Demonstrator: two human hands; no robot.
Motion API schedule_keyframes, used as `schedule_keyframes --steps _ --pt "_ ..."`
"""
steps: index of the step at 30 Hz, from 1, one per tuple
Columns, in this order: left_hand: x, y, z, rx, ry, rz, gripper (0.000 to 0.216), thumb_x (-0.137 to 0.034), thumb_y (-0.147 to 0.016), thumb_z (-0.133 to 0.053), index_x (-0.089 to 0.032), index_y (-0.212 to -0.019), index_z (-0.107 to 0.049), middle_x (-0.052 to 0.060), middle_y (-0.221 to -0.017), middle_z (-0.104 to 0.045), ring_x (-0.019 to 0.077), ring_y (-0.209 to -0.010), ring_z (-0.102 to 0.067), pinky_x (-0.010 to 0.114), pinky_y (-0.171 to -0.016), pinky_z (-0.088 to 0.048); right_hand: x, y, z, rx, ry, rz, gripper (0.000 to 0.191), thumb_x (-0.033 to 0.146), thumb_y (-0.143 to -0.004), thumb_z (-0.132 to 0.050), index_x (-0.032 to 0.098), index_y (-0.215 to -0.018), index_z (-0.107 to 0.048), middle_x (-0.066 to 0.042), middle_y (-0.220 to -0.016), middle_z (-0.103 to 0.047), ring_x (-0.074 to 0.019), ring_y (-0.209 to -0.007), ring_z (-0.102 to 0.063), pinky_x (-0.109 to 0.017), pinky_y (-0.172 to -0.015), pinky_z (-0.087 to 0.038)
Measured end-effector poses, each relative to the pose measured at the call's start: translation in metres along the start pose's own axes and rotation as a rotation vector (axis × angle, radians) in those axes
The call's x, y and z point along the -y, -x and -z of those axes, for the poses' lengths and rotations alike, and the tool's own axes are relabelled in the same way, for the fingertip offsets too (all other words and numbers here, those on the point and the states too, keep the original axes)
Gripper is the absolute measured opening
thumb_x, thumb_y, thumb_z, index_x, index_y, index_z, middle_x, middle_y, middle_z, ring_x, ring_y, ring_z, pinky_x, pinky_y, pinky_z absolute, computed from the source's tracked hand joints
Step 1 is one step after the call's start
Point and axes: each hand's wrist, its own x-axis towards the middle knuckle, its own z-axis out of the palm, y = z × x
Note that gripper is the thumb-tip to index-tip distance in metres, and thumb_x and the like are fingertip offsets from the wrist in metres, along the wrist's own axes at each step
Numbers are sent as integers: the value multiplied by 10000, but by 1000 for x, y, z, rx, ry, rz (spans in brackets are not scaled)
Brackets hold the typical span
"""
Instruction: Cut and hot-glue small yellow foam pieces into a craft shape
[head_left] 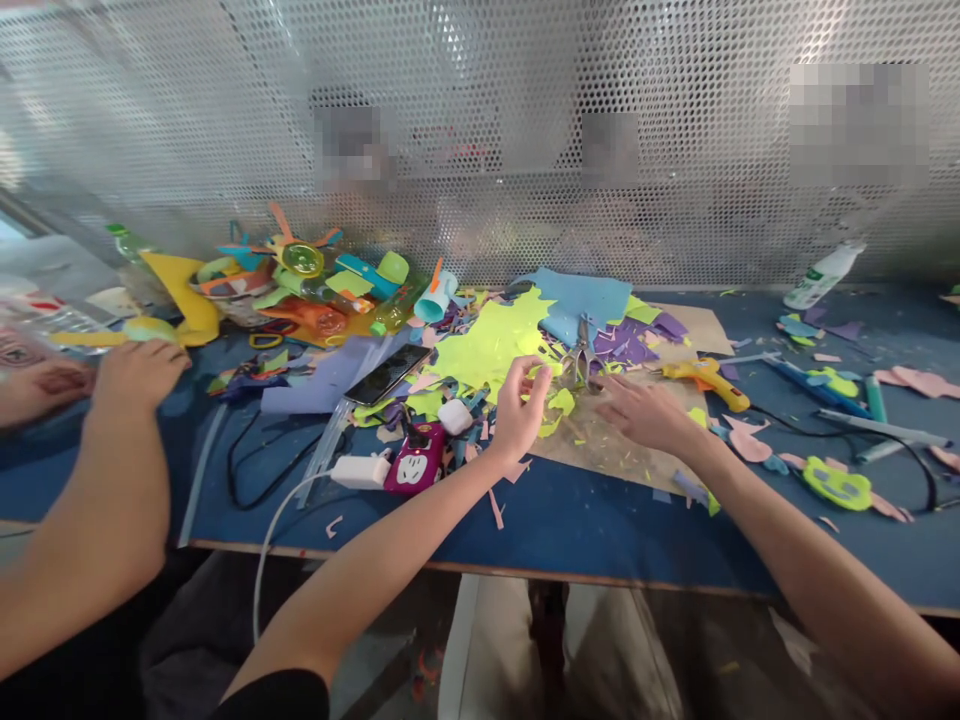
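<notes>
The left hand [519, 405] pinches a small yellow-green scrap [541, 372] at centre frame; the right hand [643, 412], fingers spread flat, rests on the brown board [600, 440] just right of it (scissors [581, 352] lie immediately above, handles toward the hands).

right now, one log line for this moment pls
left hand: pinching yellow-green foam scrap | right hand: flat on brown cardboard sheet | metal scissors: lying beyond hands | another person's hand: far left
</notes>
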Motion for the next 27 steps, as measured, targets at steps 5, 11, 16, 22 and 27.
schedule_keyframes --steps 5,11,16,22,27 --pt "-1 3 -1 49 56 47 374 -589 -954 -465 -253 -1105 -527 -32 -625 -472 82 -413 -376 257 -429 -313 -2 -3 9 1 41 -143 588 657 -917 -443 255 -1338 -526 -153 -1221 -737 -377 -1007 -731 -402 -775 -487" --pt "-3 6 -4 100 139 64 355 -563 -951 -490 -233 -1081 -508 36 -843 -651 107 -555 -574 249 -515 -452 -12 -2 14 41 128 -352 607 778 -807 -483 201 -732 -659 -155 -731 -722 -324 -738 -722 -403 -694 -447" --pt "-2 6 -4 73 88 40 322 -526 -959 -500 -224 -1067 -540 -4 -687 -577 121 -578 -520 241 -522 -400 -17 2 12 57 152 -373 476 652 -794 -587 216 -606 -613 -127 -643 -693 -275 -628 -687 -349 -602 -405" --pt "5 7 -3 30 -30 56 329 -522 -937 -544 -210 -1029 -590 -10 -673 -505 134 -621 -489 260 -589 -397 -26 5 9 -43 69 -315 266 493 -739 -688 241 -715 -608 -68 -679 -704 -253 -654 -673 -308 -591 -354" --pt "5 6 -2 -15 -71 60 318 -518 -921 -576 -216 -1014 -618 0 -714 -494 140 -671 -488 265 -634 -406 -24 9 14 -198 -151 -297 295 502 -793 -627 252 -694 -506 10 -572 -587 -166 -521 -527 -283 -527 -295"
